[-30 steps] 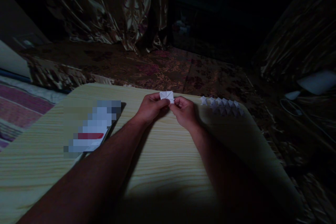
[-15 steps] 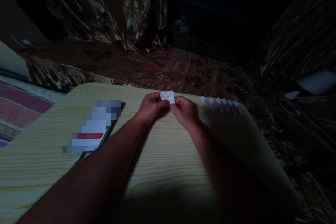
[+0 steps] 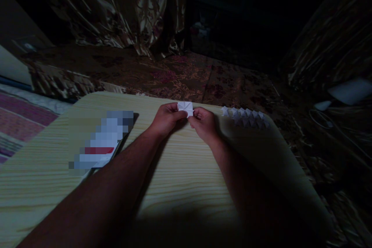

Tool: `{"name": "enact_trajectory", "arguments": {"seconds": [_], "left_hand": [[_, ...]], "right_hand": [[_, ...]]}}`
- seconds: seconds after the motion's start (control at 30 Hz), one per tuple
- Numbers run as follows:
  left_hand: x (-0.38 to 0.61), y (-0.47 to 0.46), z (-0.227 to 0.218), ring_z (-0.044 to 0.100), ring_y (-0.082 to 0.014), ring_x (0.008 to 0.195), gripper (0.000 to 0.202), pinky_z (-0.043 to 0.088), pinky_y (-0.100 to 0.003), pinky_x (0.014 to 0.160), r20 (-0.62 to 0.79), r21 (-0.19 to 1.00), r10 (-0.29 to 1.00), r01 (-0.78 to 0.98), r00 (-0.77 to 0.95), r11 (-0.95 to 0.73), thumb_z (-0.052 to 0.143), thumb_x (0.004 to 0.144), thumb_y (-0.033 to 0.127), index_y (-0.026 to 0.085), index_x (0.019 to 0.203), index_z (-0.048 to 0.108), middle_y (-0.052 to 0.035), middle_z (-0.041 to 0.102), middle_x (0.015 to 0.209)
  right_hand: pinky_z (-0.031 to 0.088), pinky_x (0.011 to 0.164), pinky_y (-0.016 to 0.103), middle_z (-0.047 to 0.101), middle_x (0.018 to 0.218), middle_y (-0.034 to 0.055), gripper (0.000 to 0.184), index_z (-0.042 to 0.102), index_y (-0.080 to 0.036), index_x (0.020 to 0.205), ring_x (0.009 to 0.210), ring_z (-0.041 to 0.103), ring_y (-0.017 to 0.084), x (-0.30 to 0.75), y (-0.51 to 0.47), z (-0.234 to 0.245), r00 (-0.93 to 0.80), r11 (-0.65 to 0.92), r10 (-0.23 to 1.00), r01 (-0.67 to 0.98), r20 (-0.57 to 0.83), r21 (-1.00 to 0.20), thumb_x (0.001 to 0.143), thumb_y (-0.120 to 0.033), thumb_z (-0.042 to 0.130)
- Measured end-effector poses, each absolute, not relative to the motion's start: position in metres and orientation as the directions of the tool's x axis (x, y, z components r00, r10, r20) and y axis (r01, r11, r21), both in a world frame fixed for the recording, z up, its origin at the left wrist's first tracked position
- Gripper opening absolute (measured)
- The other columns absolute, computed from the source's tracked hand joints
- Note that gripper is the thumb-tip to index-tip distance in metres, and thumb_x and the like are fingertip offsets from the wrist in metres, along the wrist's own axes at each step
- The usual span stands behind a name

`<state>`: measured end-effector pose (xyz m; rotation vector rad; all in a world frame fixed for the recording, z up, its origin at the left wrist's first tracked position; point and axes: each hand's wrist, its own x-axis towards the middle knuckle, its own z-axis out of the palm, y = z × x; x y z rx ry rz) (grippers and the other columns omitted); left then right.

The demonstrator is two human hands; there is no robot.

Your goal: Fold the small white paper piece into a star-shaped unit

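Observation:
A small square of white folded paper [image 3: 185, 106], with crease lines across it, is held up near the far edge of the table. My left hand [image 3: 167, 119] is closed on its left side, thumb lying along the lower edge. At the lower right corner, my right hand [image 3: 205, 123] pinches the same paper between thumb and fingers. Some of the fingers behind the paper are hidden. To the right of my hands, several white folded paper stars [image 3: 247, 116] stand in rows on the table.
The pale wood-grain table [image 3: 186, 170] has rounded corners. On its left lies a flat item [image 3: 106, 135], mostly blurred out, with a red strip. A dark patterned cloth ledge [image 3: 180, 73] runs behind. At the right are a white lamp-like object [image 3: 350, 91] and a cable [image 3: 319, 120].

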<state>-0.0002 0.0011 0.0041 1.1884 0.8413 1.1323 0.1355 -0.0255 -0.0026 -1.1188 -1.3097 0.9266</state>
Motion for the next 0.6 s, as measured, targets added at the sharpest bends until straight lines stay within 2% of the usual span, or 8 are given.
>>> {"name": "enact_trajectory", "arguments": {"seconds": [0.13, 0.3, 0.47, 0.6], "left_hand": [[0.0000, 0.0006, 0.0041, 0.051, -0.0092, 0.051, 0.017, 0.037, -0.022, 0.051, 0.049, 0.974, 0.962, -0.227, 0.269, 0.014, 0.071, 0.060, 0.020, 0.011, 0.073, 0.065, -0.0010, 0.062, 0.062], [0.0017, -0.0007, 0.0057, 0.052, -0.0094, 0.053, 0.018, 0.038, -0.022, 0.052, 0.057, 0.973, 0.961, -0.232, 0.270, 0.007, 0.071, 0.061, 0.019, 0.011, 0.077, 0.066, -0.0008, 0.063, 0.065], [0.0008, 0.0004, 0.0051, 0.053, -0.0098, 0.056, 0.018, 0.039, -0.022, 0.054, 0.093, 0.976, 0.952, -0.215, 0.291, -0.030, 0.071, 0.061, 0.018, 0.011, 0.077, 0.065, -0.0013, 0.064, 0.068], [-0.0009, 0.0016, 0.0033, 0.051, -0.0095, 0.050, 0.017, 0.037, -0.022, 0.049, 0.071, 0.976, 0.959, -0.218, 0.275, -0.010, 0.071, 0.061, 0.021, 0.012, 0.072, 0.063, -0.0004, 0.060, 0.061]], "right_hand": [[0.033, 0.047, 0.020, 0.051, 0.052, -0.0057, 0.011, 0.053, -0.018, 0.065, 0.047, 0.044, 0.008, 0.1357, -0.0260, -0.0023, 0.076, 0.216, 0.971, 0.116, 0.225, -0.970, 0.067, -0.027, 0.059], [0.032, 0.045, 0.020, 0.051, 0.051, -0.0061, 0.010, 0.051, -0.018, 0.063, 0.046, 0.043, 0.007, 0.1346, -0.0250, -0.0024, 0.100, 0.211, 0.969, 0.146, 0.227, -0.967, 0.065, -0.026, 0.057], [0.033, 0.045, 0.020, 0.051, 0.052, -0.0062, 0.008, 0.054, -0.018, 0.064, 0.046, 0.043, 0.007, 0.1332, -0.0241, -0.0042, 0.099, 0.229, 0.966, 0.087, 0.237, -0.970, 0.064, -0.024, 0.058], [0.034, 0.046, 0.020, 0.051, 0.053, -0.0064, 0.009, 0.053, -0.018, 0.064, 0.046, 0.043, 0.007, 0.1324, -0.0246, -0.0040, 0.096, 0.237, 0.965, 0.064, 0.242, -0.969, 0.064, -0.024, 0.059]]}}
